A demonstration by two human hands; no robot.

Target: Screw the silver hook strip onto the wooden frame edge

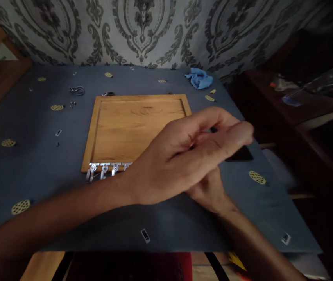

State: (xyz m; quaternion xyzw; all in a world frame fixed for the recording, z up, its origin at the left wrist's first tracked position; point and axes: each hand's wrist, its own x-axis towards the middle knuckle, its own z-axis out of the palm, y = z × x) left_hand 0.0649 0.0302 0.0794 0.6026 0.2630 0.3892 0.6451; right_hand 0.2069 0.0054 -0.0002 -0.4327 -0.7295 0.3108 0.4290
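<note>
My left hand [190, 156] is raised over the right part of a framed wooden panel [125, 128]. Its fingers are curled in and the thumb presses against them; whatever they hold, if anything, is hidden. Behind and below it is my right hand [209, 189], close against the left one, with its fingers out of sight. A small dark bit [213, 129] shows between the fingers, too little to name. Along the panel's near edge runs a row of metal hooks [104, 168], partly covered by my left forearm.
A blue cloth [198, 79] lies crumpled at the back right. Shiny metal hooks [77, 91] and several small screws [72, 104] lie left of the panel. Right of my hands is a dark flat object [241, 154]. The patterned tablecloth [184, 230] reaches the near table edge; a patterned curtain hangs behind.
</note>
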